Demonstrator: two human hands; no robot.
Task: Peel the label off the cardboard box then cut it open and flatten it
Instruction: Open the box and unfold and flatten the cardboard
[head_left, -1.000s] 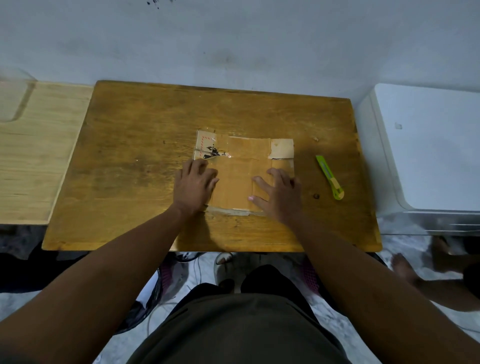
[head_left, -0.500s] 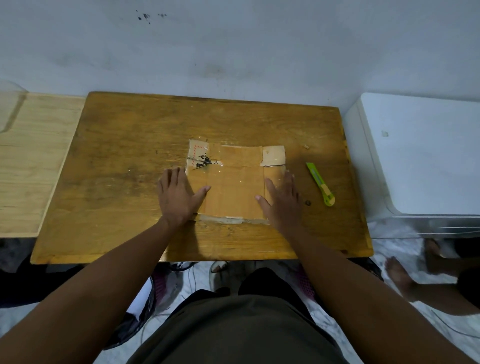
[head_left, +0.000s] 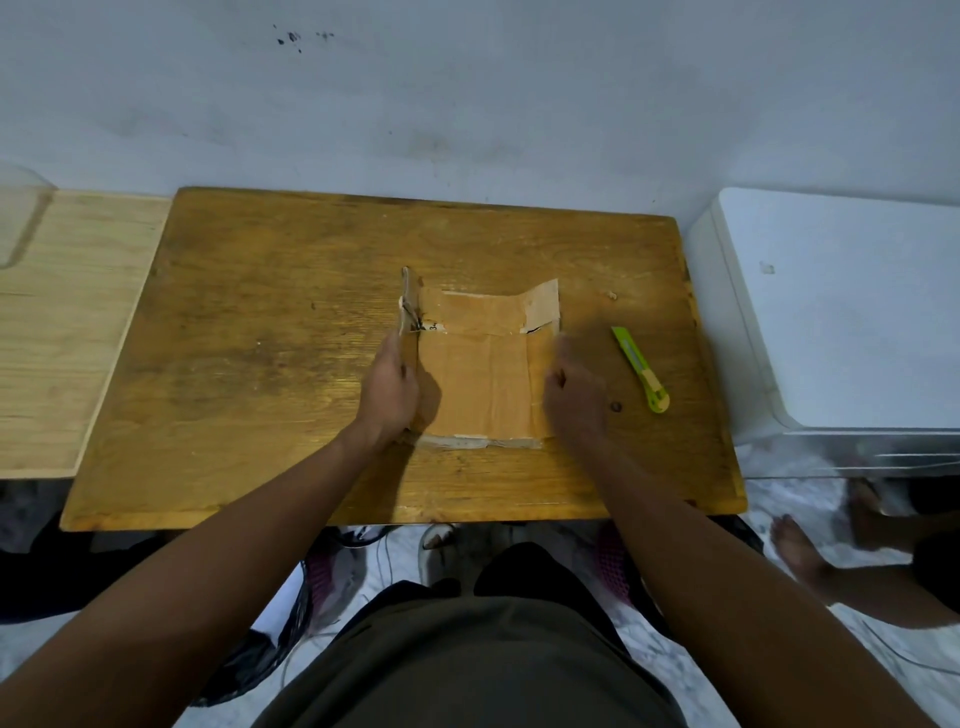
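On the wooden table (head_left: 260, 374), centre: cardboard box (head_left: 483, 374), lying nearly flat. My left hand (head_left: 392, 387) grips its raised left flap, fingers hidden behind the card. My right hand (head_left: 574, 397), blurred, curls at the right edge; whether it holds anything, I cannot tell. Further right: green utility knife (head_left: 640, 369), lying apart.

One head-worn wide-angle view looks steeply down (slightly forward) over the wooden table (head_left: 311, 364), at arm's length.
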